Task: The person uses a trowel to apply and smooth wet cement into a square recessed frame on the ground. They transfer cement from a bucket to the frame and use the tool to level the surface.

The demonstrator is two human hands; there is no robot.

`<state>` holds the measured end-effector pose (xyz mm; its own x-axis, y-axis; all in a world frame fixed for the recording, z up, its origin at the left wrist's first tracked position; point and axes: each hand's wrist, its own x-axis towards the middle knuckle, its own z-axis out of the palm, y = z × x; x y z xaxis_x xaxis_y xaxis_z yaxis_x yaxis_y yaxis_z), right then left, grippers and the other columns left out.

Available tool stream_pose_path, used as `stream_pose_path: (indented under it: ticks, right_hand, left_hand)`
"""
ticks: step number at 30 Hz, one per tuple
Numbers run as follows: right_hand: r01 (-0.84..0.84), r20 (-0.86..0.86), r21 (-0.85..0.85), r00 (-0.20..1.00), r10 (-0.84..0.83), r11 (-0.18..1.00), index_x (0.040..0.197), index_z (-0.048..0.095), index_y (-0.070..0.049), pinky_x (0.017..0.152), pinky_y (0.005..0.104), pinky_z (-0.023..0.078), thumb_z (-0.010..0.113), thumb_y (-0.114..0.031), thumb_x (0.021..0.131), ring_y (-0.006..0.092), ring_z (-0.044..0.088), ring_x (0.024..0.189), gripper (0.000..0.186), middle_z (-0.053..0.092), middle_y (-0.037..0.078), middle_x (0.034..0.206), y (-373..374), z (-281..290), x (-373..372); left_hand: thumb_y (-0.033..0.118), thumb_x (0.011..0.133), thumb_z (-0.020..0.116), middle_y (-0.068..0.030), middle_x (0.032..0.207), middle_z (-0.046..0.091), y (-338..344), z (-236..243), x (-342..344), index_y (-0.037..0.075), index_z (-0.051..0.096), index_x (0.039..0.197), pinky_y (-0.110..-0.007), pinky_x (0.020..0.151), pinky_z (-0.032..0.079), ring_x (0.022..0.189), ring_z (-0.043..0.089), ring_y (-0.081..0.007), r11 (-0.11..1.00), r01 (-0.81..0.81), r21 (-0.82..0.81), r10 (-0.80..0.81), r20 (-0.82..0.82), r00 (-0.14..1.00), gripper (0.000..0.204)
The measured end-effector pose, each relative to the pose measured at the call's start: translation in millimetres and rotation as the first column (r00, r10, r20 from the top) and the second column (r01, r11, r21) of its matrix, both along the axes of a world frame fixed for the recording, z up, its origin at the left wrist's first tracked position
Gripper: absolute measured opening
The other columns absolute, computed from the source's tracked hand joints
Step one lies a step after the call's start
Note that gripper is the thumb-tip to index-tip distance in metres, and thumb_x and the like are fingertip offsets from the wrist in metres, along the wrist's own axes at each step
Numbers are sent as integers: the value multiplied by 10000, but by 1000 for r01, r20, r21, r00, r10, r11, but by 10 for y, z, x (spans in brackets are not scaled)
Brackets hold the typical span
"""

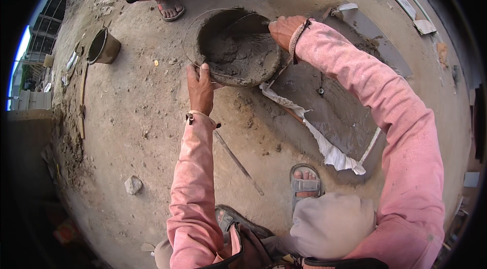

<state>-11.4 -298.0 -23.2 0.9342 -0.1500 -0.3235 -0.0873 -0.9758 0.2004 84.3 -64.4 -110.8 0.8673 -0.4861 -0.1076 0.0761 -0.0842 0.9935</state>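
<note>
A round bucket (pixel 241 78) of wet grey mortar (pixel 231 56) stands tilted before me, its mouth turned toward me. My left hand (pixel 201 88) grips its near left rim, thumb on top and fingers below the edge. A thin wire handle (pixel 183 40) loops out past the left side of the bucket. At the far right of the rim, my right hand (pixel 285 33) is closed in a fist, knuckles over the bucket's mouth. What lies inside that fist is hidden by the fingers.
Right of the bucket lies a shallow mixing bed (pixel 345 111) of wet mortar, edged by torn white sheeting (pixel 329 153). Another bucket (pixel 107 49) stands at the left. A person's sandalled foot (pixel 171 9) is beyond. A thin stick (pixel 238 162) and a stone (pixel 133 185) lie nearer.
</note>
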Motion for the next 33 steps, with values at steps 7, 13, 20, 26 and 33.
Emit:
stream_pose_path:
  ticks: [7, 13, 20, 26, 33]
  right_hand:
    - [-282, -1, 93, 959, 283, 955, 957, 483, 22, 653, 429, 524, 463, -97, 846, 353, 634, 831, 164, 587, 203, 877, 21, -512, 42]
    - [-51, 51, 95, 998, 46, 994, 951, 547, -10, 689, 436, 517, 510, -90, 818, 359, 637, 819, 159, 625, 206, 874, -272, -714, -30]
    - [-60, 24, 558, 998, 56, 828, 858, 609, -4, 670, 450, 492, 555, -172, 750, 369, 630, 795, 207, 633, 230, 782, -71, -975, -69]
    - [363, -317, 846, 932, -177, 392, 776, 588, 17, 528, 346, 441, 560, -283, 785, 200, 574, 537, 302, 568, 104, 618, 44, -707, -144]
    - [384, -316, 897, 903, -291, 217, 731, 549, 0, 472, 310, 403, 550, -248, 811, 142, 515, 465, 261, 508, 37, 582, 106, -729, -297]
  left_hand:
    - [192, 951, 454, -31, 833, 478, -7, -8, -44, 34, 430, 992, -246, 552, 543, 736, 539, -106, 994, 31, 104, -43, 121, 992, 165]
    - [186, 932, 484, -78, 743, 516, -150, -114, -21, 13, 445, 1030, -303, 606, 464, 670, 524, -154, 996, 27, 85, -50, 273, 961, 203]
    - [210, 933, 486, -141, 789, 554, -120, -96, 28, 14, 449, 1066, -349, 692, 437, 720, 544, -253, 969, -19, 245, -70, 350, 934, 240]
    - [227, 943, 472, -165, 883, 570, -189, -29, 32, 18, 440, 1099, -352, 733, 440, 793, 562, -264, 970, -21, 242, -80, 398, 914, 262]
    - [238, 949, 462, -146, 886, 570, -173, -69, 73, 12, 438, 1103, -342, 747, 441, 796, 562, -244, 981, 0, 194, -68, 346, 936, 275]
